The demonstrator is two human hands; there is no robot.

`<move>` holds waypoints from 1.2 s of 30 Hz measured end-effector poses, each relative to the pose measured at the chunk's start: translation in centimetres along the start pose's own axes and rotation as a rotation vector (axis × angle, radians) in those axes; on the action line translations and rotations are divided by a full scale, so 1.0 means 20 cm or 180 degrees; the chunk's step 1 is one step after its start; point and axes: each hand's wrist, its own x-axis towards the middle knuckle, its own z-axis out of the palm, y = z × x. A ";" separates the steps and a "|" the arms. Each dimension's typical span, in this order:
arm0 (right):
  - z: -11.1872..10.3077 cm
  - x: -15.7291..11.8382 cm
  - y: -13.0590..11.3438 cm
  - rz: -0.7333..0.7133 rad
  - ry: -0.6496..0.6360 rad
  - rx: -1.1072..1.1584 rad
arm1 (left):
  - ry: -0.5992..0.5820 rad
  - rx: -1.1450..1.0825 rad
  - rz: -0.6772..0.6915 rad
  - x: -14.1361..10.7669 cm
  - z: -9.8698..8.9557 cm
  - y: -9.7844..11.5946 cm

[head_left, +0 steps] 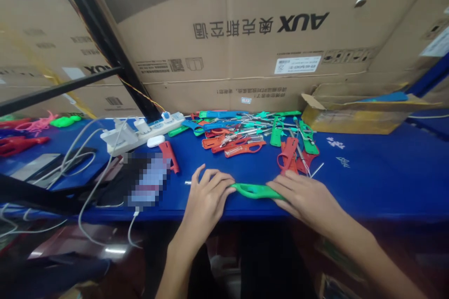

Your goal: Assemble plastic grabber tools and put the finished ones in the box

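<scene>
A green plastic lighter-shaped casing [257,191] is held level over the front of the blue table, between my two hands. My left hand [210,191] grips its left end with fingers and thumb, and a short metal tube [188,182] shows just left of that hand. The right end of the casing is in the closed fingers of my right hand [301,196]. Behind them lies a pile of loose parts, with red casings [242,148], blue casings [224,124], green casings [276,131] and thin metal rods. Another red casing [170,155] lies to the left.
A power strip [150,133] with chargers and white cables stands at the left, beside a phone [150,182]. An open cardboard box [351,117] sits at the back right. Large cartons [224,56] rise behind the blue table [368,191]. Black metal bars [59,88] cross the left side.
</scene>
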 end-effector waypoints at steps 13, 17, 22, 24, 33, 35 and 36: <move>-0.10 -0.13 -0.18 0.0757 0.0063 0.1218 | 0.2959 -0.0490 -0.0297 0.03 -0.23 0.14; -0.09 -0.11 -0.22 0.0850 0.0321 0.1536 | 0.2804 -0.2573 -0.1221 0.02 -0.01 0.25; -0.10 -0.06 -0.29 0.0986 0.0228 0.2266 | 0.0854 -0.5354 -0.1158 0.01 0.10 0.36; -0.09 -0.04 -0.32 0.1089 0.0263 0.2510 | 0.1043 -0.5733 -0.1183 0.02 0.09 0.39; -0.05 0.03 -0.44 0.1359 0.0725 0.2215 | 0.2062 -0.6310 -0.1459 0.15 -0.02 0.40; -0.06 0.04 -0.45 0.1410 0.0815 0.2194 | 0.1716 -0.6472 -0.1204 0.17 -0.03 0.39; -0.07 0.05 -0.46 0.1447 0.0837 0.2261 | 0.1506 -0.6538 -0.1062 0.18 -0.03 0.38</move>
